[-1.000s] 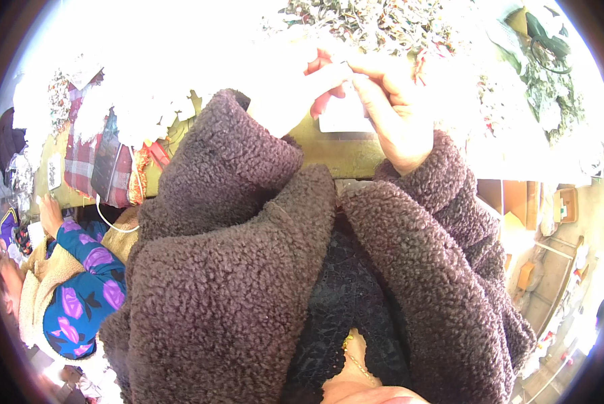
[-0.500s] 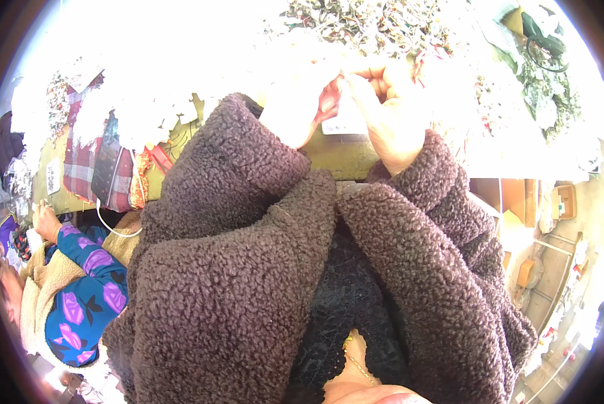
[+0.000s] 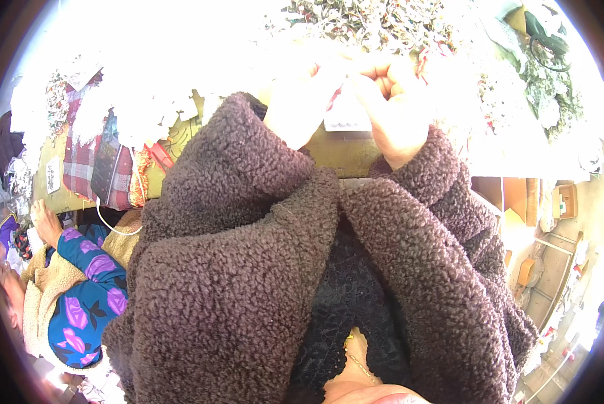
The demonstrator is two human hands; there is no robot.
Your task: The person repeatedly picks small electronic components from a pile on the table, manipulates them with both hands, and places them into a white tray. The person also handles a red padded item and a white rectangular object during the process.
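Note:
Glare washes out most of my left hand (image 3: 302,104), whose fingers are bent inward and closed. My right hand (image 3: 397,111) faces it, thumb and forefinger pinched together and the other fingers curled. Their fingertips nearly meet above the table; whatever lies between them is too small and too bright to name. Just below the fingertips is a white piece with a row of marks (image 3: 347,122), lying on the olive table edge (image 3: 342,153). Beyond both hands spreads a heap of small mixed scraps (image 3: 376,23), white, dark and reddish.
To the left lie a plaid cloth (image 3: 80,158), a dark phone-like slab (image 3: 107,161) with a white cable, and a red tool (image 3: 159,156). Another person's patterned sleeve (image 3: 90,283) and hand (image 3: 46,222) are at the lower left. Green bundles (image 3: 548,94) sit far right.
My left hand has turned slightly, so less of its reddish inner side shows. My right hand has shifted a little to the right, uncovering more of the white piece.

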